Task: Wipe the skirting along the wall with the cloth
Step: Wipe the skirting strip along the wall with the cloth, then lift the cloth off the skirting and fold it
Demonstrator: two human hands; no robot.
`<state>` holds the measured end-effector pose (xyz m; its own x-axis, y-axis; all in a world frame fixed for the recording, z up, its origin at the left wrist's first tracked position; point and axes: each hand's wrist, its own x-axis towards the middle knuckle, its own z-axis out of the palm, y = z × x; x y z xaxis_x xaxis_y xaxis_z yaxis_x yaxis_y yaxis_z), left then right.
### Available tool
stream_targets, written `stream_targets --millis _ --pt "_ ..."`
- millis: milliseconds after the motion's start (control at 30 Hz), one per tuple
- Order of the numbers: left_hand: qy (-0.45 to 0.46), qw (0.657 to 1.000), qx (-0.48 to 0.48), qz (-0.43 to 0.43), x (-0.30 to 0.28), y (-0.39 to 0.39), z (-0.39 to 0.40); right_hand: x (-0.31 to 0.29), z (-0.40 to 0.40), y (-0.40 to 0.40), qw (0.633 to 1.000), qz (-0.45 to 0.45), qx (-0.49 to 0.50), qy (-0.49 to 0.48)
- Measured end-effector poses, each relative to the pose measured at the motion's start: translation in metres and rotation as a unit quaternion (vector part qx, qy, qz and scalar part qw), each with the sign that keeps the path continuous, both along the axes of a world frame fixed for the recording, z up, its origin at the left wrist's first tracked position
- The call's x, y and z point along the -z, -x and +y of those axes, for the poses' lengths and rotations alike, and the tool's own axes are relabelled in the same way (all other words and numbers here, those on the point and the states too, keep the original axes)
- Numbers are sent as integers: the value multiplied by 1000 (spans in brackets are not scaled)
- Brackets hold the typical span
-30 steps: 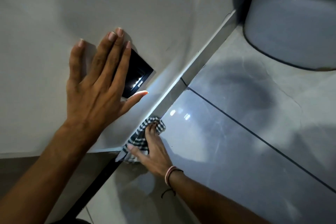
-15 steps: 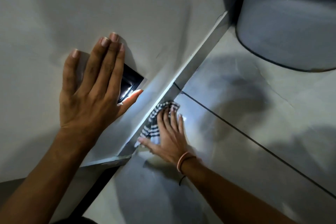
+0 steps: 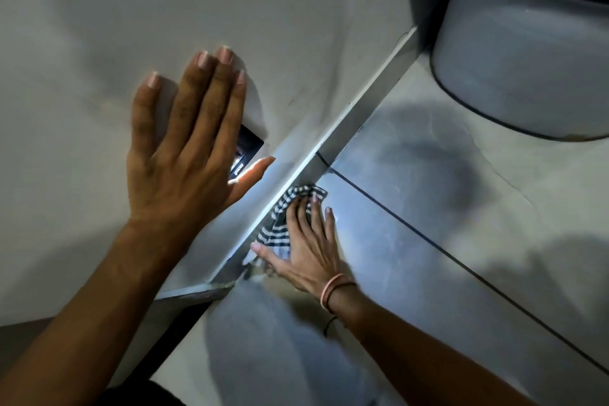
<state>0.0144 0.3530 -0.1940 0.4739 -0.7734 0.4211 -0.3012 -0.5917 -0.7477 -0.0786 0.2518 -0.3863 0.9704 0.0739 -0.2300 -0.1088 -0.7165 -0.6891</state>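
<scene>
A grey skirting (image 3: pixel 359 115) runs diagonally from lower left to upper right where the pale wall meets the tiled floor. My right hand (image 3: pixel 306 247) lies flat with fingers spread, pressing a black-and-white checked cloth (image 3: pixel 280 224) against the foot of the skirting. The cloth shows above my fingers and beside my thumb. My left hand (image 3: pixel 188 148) rests flat and open on the wall above, fingers together, partly covering a dark lit wall fitting (image 3: pixel 245 152).
A large pale round container (image 3: pixel 514 69) with a blue lettered band stands on the floor at the upper right, close to the skirting. Glossy grey floor tiles (image 3: pixel 428 257) with dark grout lines fill the right side. The wall ends at a corner (image 3: pixel 197 290) at the lower left.
My right hand has slid the cloth along the skirting towards the upper right and flattened its fingers. My left hand has shifted over more of the wall fitting.
</scene>
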Motion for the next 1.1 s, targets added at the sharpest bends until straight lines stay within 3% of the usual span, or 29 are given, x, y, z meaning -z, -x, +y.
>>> stream_targets --millis 67,267,433,533,633,700,800,867,900,933,1000,1033,1067,1100 --pt "-5 1000 -3 -4 -2 -5 -9 -2 -12 -8 999 15 23 -31" --pt "14 1000 -9 -19 4 -6 -9 -8 -119 -117 971 25 229 -70" --pt "-4 999 -36 10 0 1 -19 -36 -47 -76 934 92 242 -247" --pt "-32 998 -44 36 -5 0 -20 -59 -9 -44 849 153 307 -402" --pt "-28 995 -60 71 -12 6 -23 -64 -41 -62 742 159 392 -519" --pt "-4 986 -79 144 -18 14 -33 -79 -77 -56 693 145 398 -583" --pt "115 946 -100 285 -31 36 -63 -127 -136 -25 617 242 372 -649" --pt "293 878 -94 366 -50 59 -96 -172 -176 -4 550 273 345 -710" --pt "411 808 -107 408 -62 67 -115 -196 -196 4 531 265 341 -729" --pt "529 699 -143 460 -81 69 -136 -225 -216 8 527 262 337 -735" --pt "687 360 -253 578 -119 63 -175 -279 -255 8 555 268 327 -717" --pt "698 232 -283 616 -135 57 -193 -304 -276 6 570 274 310 -710" --pt "682 172 -283 652 -148 51 -205 -324 -292 3 587 284 290 -701" --pt "672 153 -270 672 -159 44 -220 -343 -309 -3 611 297 267 -684"
